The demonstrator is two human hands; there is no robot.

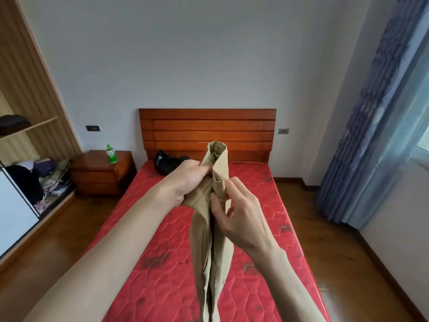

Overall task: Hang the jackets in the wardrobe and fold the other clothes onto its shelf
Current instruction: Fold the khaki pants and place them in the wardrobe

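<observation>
Khaki trousers hang upright in the air over the red mattress, waistband on top. My left hand grips the waistband from the left with curled fingers. From the right, my right hand pinches the fabric just below the waistband between thumb and fingers. The legs fall straight down out of the bottom of the view. A dark garment lies at the head of the bed. The wardrobe stands open at the left, with a dark folded garment on its shelf.
A wooden nightstand with a green bottle stands left of the bed. Mixed clothes fill the wardrobe's lower part behind a white sliding door. Blue curtains hang at the right. Wood floor runs along both sides of the bed.
</observation>
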